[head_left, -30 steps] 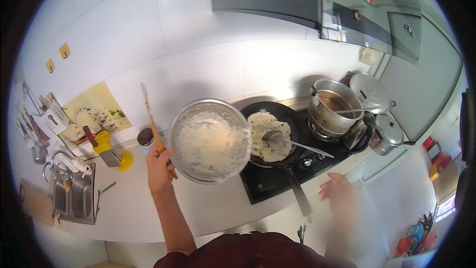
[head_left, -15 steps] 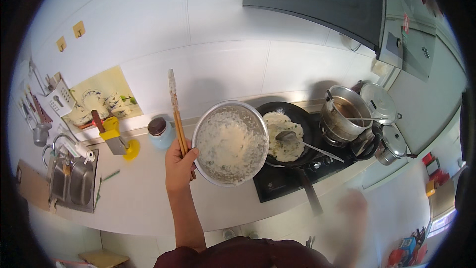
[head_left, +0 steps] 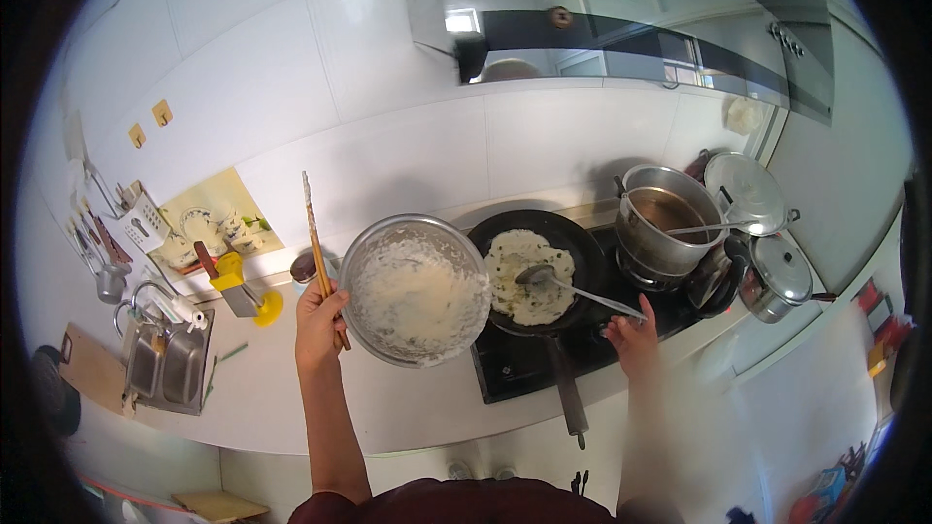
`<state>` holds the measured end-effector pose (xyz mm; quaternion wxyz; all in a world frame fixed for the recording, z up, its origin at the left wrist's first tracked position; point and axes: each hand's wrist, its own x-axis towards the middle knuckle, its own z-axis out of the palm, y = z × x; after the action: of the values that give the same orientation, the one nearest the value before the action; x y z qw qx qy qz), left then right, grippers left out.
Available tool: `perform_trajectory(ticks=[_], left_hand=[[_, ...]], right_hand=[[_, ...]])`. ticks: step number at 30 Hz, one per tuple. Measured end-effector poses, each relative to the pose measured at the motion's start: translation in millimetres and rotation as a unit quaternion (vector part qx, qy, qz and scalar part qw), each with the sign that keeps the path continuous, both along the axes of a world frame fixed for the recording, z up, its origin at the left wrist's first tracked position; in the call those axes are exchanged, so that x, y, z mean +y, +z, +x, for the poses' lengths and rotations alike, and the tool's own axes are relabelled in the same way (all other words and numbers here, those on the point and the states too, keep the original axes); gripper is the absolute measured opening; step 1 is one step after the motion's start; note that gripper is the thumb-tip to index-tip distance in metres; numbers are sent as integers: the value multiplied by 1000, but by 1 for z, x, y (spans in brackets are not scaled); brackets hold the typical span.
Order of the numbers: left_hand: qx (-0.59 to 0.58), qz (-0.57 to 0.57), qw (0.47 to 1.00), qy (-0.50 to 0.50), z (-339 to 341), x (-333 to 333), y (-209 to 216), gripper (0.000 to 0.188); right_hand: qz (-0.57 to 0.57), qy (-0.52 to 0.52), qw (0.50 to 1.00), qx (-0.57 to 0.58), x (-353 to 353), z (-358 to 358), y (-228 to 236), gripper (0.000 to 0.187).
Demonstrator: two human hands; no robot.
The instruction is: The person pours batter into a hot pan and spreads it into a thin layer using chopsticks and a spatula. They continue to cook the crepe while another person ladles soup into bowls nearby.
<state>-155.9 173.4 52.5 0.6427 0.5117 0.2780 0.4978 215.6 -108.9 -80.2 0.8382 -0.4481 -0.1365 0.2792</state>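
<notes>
My left hand (head_left: 318,318) is closed on the edge of a metal mixing bowl (head_left: 358,283) and a pair of chopsticks (head_left: 316,238), which point up and away with pale batter at their tips. Thick whitish batter coats the bowl's inside. A black frying pan (head_left: 586,250) sits on the stove right of the bowl, with a pale pancake (head_left: 510,307) flecked with dark bits. The head of a metal spoon (head_left: 594,297) rests on the pancake, its handle reaching over the pan's rim. My right hand (head_left: 635,340), fingers apart and index finger stretched out, is beside the handle's end.
On the black stove (head_left: 510,376), a metal pot (head_left: 660,250) holds brownish liquid and a utensil. Lidded pots (head_left: 772,281) stand farther right. The pan handle (head_left: 569,390) projects past the counter edge. A range hood (head_left: 621,39) hangs above. Left are a sink (head_left: 183,371) and yellow knife holder (head_left: 235,283).
My right hand, a blur near the lower right before, has come up to the spoon handle's end. The view has shifted; my left hand still holds the bowl and chopsticks.
</notes>
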Motion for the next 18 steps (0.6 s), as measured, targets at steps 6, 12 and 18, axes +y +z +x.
perform_trajectory(ticks=[6, 12, 18], left_hand=[[53, 29, 998, -2, 21, -7, 15, 12], [64, 53, 996, -34, 51, 3, 26, 11], [111, 71, 991, -25, 83, 5, 31, 10]], right_hand=[[-133, 119, 966, -188, 25, -15, 40, 24], [-153, 132, 942, -268, 58, -13, 51, 20], [-117, 71, 960, -244, 28, -20, 55, 21]])
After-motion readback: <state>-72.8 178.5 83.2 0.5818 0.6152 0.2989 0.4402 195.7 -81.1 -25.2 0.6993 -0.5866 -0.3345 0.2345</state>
